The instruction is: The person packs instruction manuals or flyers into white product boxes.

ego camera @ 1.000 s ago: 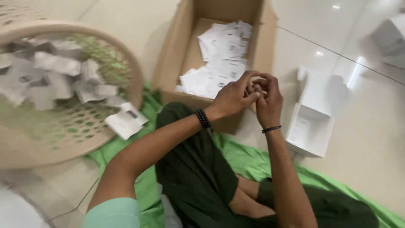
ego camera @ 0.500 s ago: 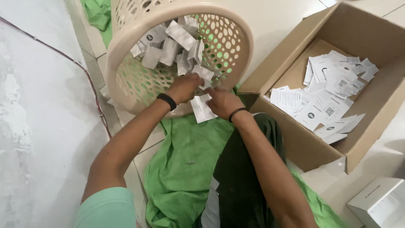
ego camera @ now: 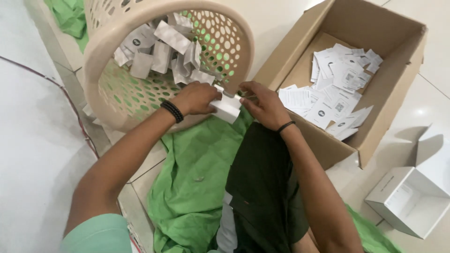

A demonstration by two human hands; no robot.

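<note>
My left hand and my right hand both grip a small white folded packet just in front of the rim of a beige perforated plastic basket. The basket lies tilted toward me and holds several similar white and grey folded packets. A black bead bracelet sits on my left wrist, a thin black band on my right. My legs in dark trousers are below the hands.
An open cardboard box to the right holds several white paper leaflets. A small open white box stands at lower right on the tiled floor. A green cloth lies under my legs.
The view swung from the cardboard box to the basket. My hands moved to the basket's rim and now hold a white packet between them.
</note>
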